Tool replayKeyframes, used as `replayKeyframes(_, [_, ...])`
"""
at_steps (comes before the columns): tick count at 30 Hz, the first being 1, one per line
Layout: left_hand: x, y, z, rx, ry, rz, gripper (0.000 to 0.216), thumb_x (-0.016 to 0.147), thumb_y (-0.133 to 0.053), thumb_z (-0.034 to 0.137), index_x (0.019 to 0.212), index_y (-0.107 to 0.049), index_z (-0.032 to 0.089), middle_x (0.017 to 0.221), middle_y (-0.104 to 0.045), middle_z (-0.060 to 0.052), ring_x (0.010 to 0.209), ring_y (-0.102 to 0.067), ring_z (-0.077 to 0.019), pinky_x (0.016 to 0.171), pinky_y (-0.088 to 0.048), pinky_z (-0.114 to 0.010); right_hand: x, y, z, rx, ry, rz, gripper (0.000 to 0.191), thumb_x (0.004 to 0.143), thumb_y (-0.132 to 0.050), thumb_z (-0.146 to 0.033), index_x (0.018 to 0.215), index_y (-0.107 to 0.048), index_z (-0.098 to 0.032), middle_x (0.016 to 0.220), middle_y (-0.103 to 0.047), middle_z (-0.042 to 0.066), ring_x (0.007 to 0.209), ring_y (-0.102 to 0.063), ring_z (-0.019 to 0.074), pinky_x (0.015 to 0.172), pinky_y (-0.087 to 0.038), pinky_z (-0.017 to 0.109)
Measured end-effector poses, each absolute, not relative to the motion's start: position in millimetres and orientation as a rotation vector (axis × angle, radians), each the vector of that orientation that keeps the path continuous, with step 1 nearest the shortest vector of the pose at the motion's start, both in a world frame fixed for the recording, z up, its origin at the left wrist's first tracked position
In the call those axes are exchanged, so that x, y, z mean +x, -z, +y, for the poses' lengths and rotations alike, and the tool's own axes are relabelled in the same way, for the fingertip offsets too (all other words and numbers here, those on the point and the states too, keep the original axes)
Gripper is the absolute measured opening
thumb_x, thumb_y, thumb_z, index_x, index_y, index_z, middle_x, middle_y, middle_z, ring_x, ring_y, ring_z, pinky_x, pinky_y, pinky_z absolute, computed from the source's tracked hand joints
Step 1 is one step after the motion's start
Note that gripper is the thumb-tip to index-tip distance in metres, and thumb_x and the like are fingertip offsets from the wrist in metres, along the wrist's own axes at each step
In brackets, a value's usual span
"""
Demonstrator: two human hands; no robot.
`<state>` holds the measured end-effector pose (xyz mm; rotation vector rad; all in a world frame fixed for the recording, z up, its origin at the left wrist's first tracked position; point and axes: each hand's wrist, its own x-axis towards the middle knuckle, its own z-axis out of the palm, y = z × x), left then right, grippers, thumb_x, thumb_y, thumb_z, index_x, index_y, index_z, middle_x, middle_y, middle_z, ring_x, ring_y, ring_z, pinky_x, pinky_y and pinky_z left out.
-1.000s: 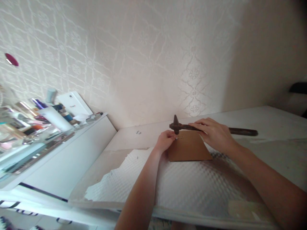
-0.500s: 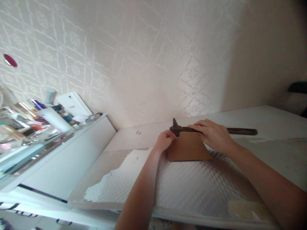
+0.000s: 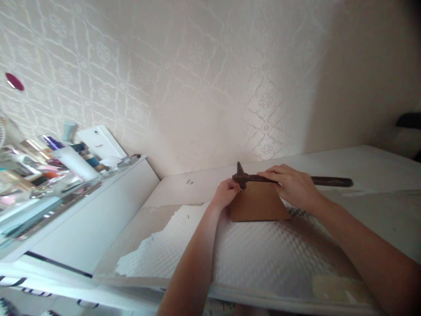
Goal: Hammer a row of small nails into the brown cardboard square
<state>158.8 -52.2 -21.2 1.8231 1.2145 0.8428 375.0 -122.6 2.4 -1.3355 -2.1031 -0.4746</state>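
My right hand is closed around the middle of the handle of a dark hammer. The hammer lies nearly level, its head at the left over the upper left corner of a brown board. Beside that head, at the board's left edge, my left hand is closed with its fingertips pinched together. What they pinch is too small and too covered by the hammer head to make out. Several tiny dark dots mark the board near the head. Under the board is a white quilted sheet.
Several small bits lie on the pale tabletop near the patterned wall. To the left, a white cabinet carries crowded bottles, tubes and a white box. A black object stands at the far right.
The hammer head has dropped very slightly toward the board beside my left fingertips. Both hands and the board have kept their places.
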Motion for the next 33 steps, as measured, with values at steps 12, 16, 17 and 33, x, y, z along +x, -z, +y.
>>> replayKeyframes(12, [159.1,22.3,-51.5,1.852,-0.847,1.207,0.015,0.073,-0.058,0.008,0.085,-0.063,0.014,0.084,-0.07,-0.005,0.082,-0.063,-0.0169,0.08,-0.046,-0.029,375.1,-1.9,-122.1,-1.33,0.495,-2.106,0.046,0.078,-0.05,-0.002,0.115,-0.065,-0.027,0.102,-0.066,0.001,0.092,-0.058,0.0185,0.058,-0.044,0.025])
replayKeyframes(16, [159.3,24.1,-49.9,1.85,-0.846,1.196,0.014,0.073,-0.058,0.009,0.086,-0.062,0.013,0.083,-0.07,-0.005,0.081,-0.063,-0.0169,0.079,-0.046,-0.028,375.2,-2.9,-122.9,-1.327,0.483,-2.103,0.046,0.078,-0.05,-0.002,0.114,-0.065,-0.026,0.102,-0.066,0.001,0.093,-0.057,0.0189,0.06,-0.045,0.026])
replayKeyframes(17, [159.4,24.3,-49.7,1.856,-0.843,1.201,0.014,0.073,-0.058,0.009,0.085,-0.062,0.013,0.083,-0.07,-0.005,0.081,-0.063,-0.017,0.079,-0.046,-0.028,375.3,-3.0,-123.0,-1.329,0.476,-2.114,0.046,0.078,-0.05,-0.001,0.114,-0.066,-0.026,0.1,-0.066,0.002,0.092,-0.058,0.0188,0.06,-0.045,0.026])
replayKeyframes(33, [154.3,15.4,-53.3,1.79,-0.832,1.233,0.021,0.076,-0.055,0.013,0.095,-0.064,0.014,0.084,-0.071,-0.007,0.086,-0.064,-0.0186,0.082,-0.046,-0.03,362.6,0.9,-124.6,-1.298,0.539,-2.017,0.046,0.078,-0.046,0.0,0.114,-0.065,-0.022,0.105,-0.066,0.004,0.091,-0.058,0.0192,0.061,-0.046,0.027])
